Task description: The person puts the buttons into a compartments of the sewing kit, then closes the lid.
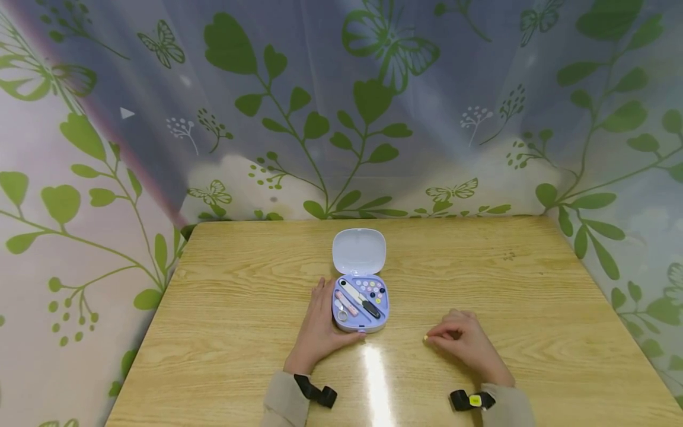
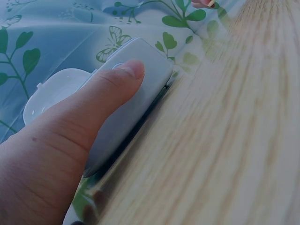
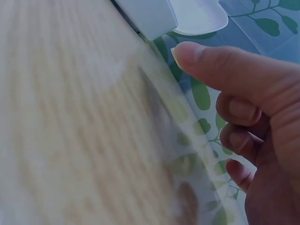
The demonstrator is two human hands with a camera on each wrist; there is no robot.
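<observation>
A lavender sewing kit box lies on the table with its white lid raised at the back. Inside are several small buttons, thread snips with a black end, a pink-and-white stick-like piece and a small ring-shaped item. My left hand grips the box from its left side, its thumb against the front face, as the left wrist view shows. To the right of the box, my right hand pinches a small yellow button between thumb and forefinger. Only its edge shows in the right wrist view.
The wood-grain table reaches back to a curtain printed with green leaves and butterflies. Black straps with small cameras sit on both wrists. A bright light reflection crosses the table in front of the box.
</observation>
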